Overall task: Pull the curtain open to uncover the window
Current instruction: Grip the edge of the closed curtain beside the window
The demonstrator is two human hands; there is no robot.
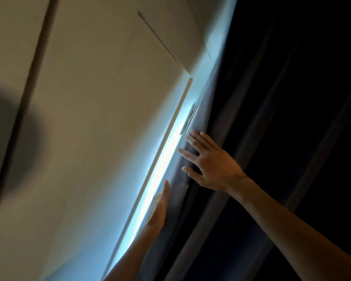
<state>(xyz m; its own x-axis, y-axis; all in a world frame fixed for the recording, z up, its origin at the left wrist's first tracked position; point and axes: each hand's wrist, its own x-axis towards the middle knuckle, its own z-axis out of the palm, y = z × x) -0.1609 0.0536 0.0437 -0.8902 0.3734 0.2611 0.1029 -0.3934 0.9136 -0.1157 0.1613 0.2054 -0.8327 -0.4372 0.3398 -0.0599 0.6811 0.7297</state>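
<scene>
My right hand [213, 167] lay flat against the curtain [272, 138], fingers [197, 138] spread and straight, gripping nothing, the forearm reaching in from the lower right. My left hand [158, 207] stood edge-on just left of the curtain's edge, fingers straight and together, slid between the cloth and the bright strip of window [160, 175]; whether it pinched any fabric I could not tell. The curtain was dark, soft and heavy, hanging in long folds and covering nearly all the window. Only a thin slit of cold blue light showed along its left edge, with a small metal hinge [189, 120] just above my right fingertips. Left of the slit ran a pale straight frame [170, 142], then a smooth cream wall [99, 118].
</scene>
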